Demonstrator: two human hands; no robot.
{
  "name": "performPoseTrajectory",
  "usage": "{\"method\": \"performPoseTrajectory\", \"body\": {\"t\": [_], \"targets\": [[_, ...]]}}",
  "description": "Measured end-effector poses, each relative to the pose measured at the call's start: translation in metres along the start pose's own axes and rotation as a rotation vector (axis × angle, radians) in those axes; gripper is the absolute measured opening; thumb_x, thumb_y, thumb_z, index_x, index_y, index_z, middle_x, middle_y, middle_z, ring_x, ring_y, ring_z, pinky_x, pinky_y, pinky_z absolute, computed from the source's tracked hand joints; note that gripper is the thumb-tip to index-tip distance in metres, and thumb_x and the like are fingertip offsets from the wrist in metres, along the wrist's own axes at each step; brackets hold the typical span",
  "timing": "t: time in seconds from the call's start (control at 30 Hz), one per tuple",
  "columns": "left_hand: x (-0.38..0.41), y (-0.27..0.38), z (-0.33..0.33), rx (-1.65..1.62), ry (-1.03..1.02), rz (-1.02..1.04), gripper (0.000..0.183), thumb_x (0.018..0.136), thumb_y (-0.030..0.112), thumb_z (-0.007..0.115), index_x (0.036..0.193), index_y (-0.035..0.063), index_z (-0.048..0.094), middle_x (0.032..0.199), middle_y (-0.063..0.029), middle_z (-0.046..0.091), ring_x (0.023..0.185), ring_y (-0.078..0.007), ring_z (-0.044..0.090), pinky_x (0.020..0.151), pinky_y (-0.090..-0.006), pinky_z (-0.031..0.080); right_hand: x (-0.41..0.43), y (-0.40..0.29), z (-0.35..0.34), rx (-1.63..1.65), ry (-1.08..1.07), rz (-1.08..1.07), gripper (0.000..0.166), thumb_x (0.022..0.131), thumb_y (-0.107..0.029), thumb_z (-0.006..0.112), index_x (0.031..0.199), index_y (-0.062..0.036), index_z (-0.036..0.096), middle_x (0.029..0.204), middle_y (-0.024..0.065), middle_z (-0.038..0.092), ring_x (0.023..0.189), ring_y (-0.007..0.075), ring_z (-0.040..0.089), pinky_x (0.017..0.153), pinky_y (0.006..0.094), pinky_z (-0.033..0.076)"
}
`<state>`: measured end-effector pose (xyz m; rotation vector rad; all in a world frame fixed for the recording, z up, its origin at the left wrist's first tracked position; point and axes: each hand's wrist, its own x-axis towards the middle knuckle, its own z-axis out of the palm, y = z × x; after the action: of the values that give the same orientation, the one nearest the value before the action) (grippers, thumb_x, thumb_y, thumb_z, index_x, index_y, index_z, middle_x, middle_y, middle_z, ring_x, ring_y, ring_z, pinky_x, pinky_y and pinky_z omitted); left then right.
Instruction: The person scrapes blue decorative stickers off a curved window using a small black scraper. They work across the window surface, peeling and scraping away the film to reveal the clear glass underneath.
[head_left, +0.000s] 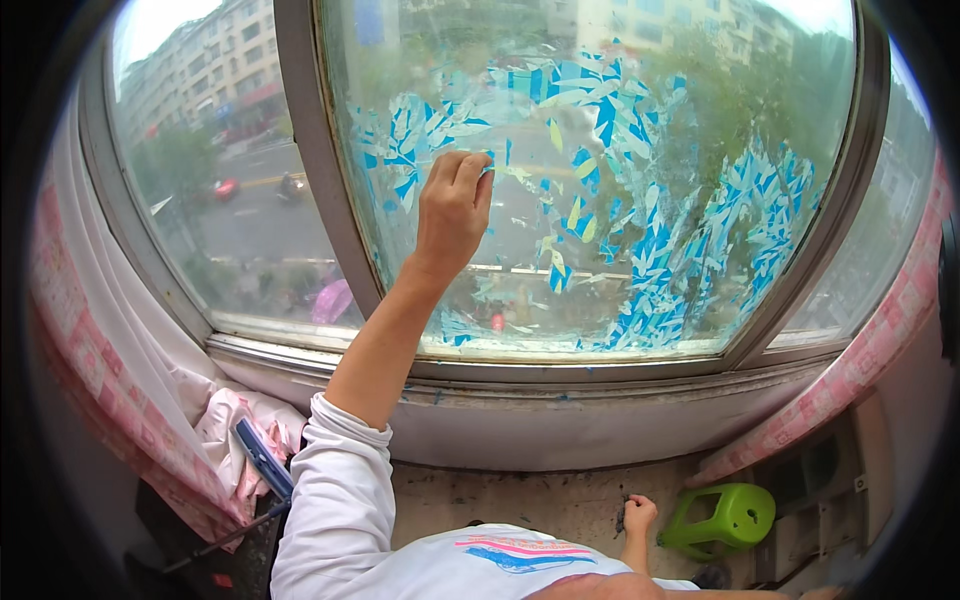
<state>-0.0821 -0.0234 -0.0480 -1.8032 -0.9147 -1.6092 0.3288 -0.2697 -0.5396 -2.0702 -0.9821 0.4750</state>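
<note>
My left hand is raised against the window pane, thumb and fingers pinched together. At its fingertips shows a small bit of blue film. Torn patches of leaf-patterned blue and pale green film cling to the glass around and to the right of this hand. Low by my side, my right hand hangs with its fingers curled. A dark scrap appears beside those fingers; whether they grip it is unclear.
A grey metal frame borders the pane, with bits of film on the sill. Pink-and-white curtains hang at both sides. A green plastic stool lies tipped on the floor. At lower left, a blue flat-headed tool with a pole rests by bunched cloth.
</note>
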Motion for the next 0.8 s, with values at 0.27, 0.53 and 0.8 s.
{"method": "performPoseTrajectory", "body": {"t": [0.27, 0.53, 0.8], "targets": [[0.001, 0.001, 0.006, 0.094, 0.020, 0.131, 0.017, 0.080, -0.005, 0.068, 0.095, 0.0015, 0.063, 0.092, -0.0120, 0.063, 0.081, -0.0303, 0.061, 0.069, -0.0376, 0.049, -0.042, 0.053, -0.007, -0.069, 0.023, 0.159, 0.021, 0.067, -0.008, 0.065, 0.083, 0.0002, 0.075, 0.078, 0.0199, 0.070, 0.076, 0.0314, 0.069, 0.076, 0.0390, 0.053], [-0.040, 0.024, -0.007, 0.023, -0.183, 0.075, 0.015, 0.079, -0.007, 0.066, 0.091, 0.0010, 0.061, 0.087, -0.0130, 0.060, 0.079, -0.0321, 0.060, 0.068, -0.0390, 0.048, 0.036, -0.092, -0.005, 0.298, 0.073, -0.143, 0.022, 0.079, -0.007, 0.063, 0.098, 0.0004, 0.072, 0.099, 0.0137, 0.072, 0.095, 0.0229, 0.068, 0.089, 0.0332, 0.051], [-0.183, 0.059, -0.049, -0.210, -0.448, -0.341, 0.015, 0.080, -0.006, 0.064, 0.093, 0.0007, 0.061, 0.086, -0.0140, 0.059, 0.077, -0.0315, 0.059, 0.068, -0.0383, 0.049, 0.103, -0.400, -0.084, 0.751, 0.329, -0.775, 0.023, 0.091, -0.004, 0.058, 0.111, 0.0013, 0.067, 0.119, 0.0111, 0.065, 0.109, 0.0202, 0.060, 0.095, 0.0316, 0.046]]}}
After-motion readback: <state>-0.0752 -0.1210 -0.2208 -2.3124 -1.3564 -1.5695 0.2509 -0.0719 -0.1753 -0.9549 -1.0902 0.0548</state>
